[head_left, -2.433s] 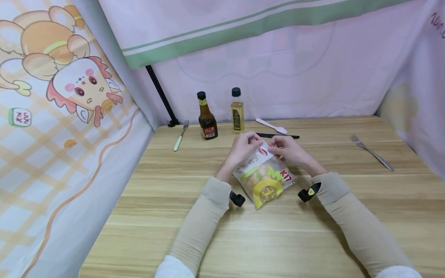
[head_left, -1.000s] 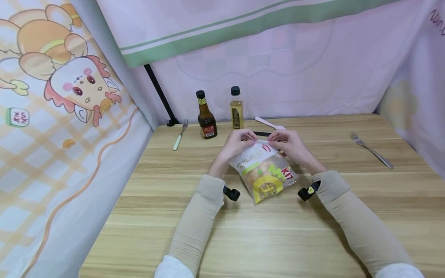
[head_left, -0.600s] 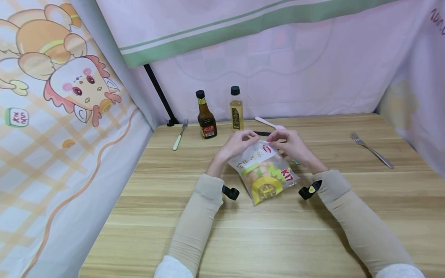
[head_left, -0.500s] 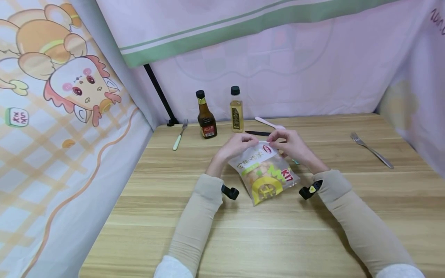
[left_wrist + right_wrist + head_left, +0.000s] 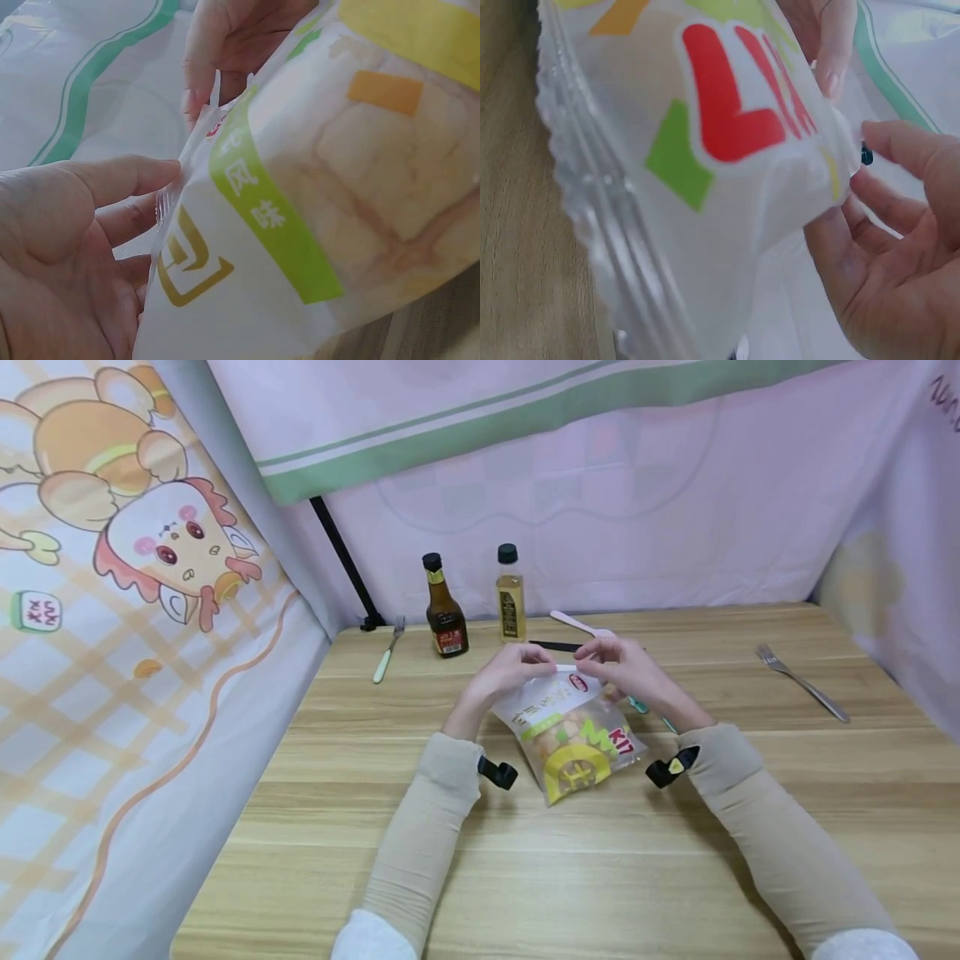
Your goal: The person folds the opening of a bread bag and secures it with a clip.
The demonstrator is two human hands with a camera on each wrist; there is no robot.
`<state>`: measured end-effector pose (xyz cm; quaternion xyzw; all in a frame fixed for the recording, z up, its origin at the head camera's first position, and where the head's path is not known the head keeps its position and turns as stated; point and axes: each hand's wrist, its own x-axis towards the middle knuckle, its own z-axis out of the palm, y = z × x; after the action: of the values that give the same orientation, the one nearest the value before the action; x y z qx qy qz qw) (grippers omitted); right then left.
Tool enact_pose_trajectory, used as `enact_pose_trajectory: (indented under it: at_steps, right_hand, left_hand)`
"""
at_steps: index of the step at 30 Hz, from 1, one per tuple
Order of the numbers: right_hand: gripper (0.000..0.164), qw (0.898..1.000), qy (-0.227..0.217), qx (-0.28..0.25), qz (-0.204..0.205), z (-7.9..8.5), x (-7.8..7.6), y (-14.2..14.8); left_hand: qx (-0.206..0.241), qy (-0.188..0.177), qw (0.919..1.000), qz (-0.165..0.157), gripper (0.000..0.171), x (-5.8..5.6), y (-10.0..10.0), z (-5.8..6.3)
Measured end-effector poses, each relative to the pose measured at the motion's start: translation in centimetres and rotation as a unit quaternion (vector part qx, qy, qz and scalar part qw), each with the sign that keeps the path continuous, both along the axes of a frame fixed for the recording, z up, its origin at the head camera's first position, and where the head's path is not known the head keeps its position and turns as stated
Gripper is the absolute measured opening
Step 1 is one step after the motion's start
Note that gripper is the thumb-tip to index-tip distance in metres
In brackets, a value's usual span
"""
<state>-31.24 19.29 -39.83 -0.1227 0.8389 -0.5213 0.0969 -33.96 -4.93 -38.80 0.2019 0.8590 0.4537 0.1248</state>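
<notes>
Head view: at frame centre, bag (image 5: pixel 572 737) is pinched along top edge by left hand (image 5: pixel 504 680) and right hand (image 5: pixel 628 673); brown bottle (image 5: pixel 447 620) is seen upper centre.

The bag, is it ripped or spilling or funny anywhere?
The bag may be ripped: in the left wrist view, a thin white strip sticks up from its top edge beside the right fingers. I can't tell if it's open. Nothing looks spilled.
</notes>
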Motion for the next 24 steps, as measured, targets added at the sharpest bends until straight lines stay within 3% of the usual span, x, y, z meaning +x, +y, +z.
enact_pose_trajectory:
  at_steps: [4,8,16,21,24]
  right_hand:
    - [0.04,1.0,-0.005,0.027,0.008,-0.1,-0.1,0.0]
    - [0.029,1.0,0.002,0.025,0.01,-0.6,-0.3,-0.1]
    - [0.017,0.998,0.048,0.029,0.003,-1.2,-0.6,-0.2]
    - [0.014,0.996,0.08,0.036,0.008,-1.3,-0.7,-0.3]
    - [0.011,0.995,0.094,0.038,0.009,-1.3,-0.6,-0.4]
  left_hand:
    - [-0.002,0.001,1.0,0.005,0.02,0.2,0.0,0.1]
    - [-0.007,0.014,0.9998,0.015,0.018,0.2,0.1,0.0]
    - [-0.015,0.048,0.9977,0.045,0.012,-0.1,0.0,-0.3]
    - [-0.018,0.057,0.9972,0.044,0.011,-0.2,0.1,-0.5]
    - [-0.026,0.065,0.9972,0.026,0.011,0.0,0.4,-0.6]
